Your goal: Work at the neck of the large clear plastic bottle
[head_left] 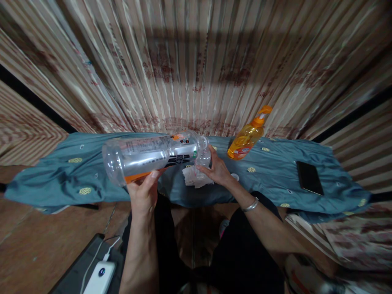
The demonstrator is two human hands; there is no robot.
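My left hand (pixel 143 192) supports a large clear plastic bottle (pixel 147 153) with a silver and orange label, its fingers hidden underneath. The bottle lies nearly level, its neck pointing right. My right hand (pixel 218 166) is closed around a small clear plastic bottle (pixel 201 165) close to the large bottle's neck. Whether the two mouths touch is hard to tell. Beneath the small bottle lies a crumpled white tissue (pixel 192 179). A small round white cap (pixel 235 177) sits beside my right wrist, which wears a silver bracelet (pixel 251 205).
On the blue-green cloth (pixel 272 171) stands an orange pump bottle (pixel 245 141) of yellow liquid. Farther right lies a dark phone (pixel 309 177). A striped curtain (pixel 183 65) hangs behind. At lower left, a white power bank (pixel 100 277) with a cable rests on a dark surface.
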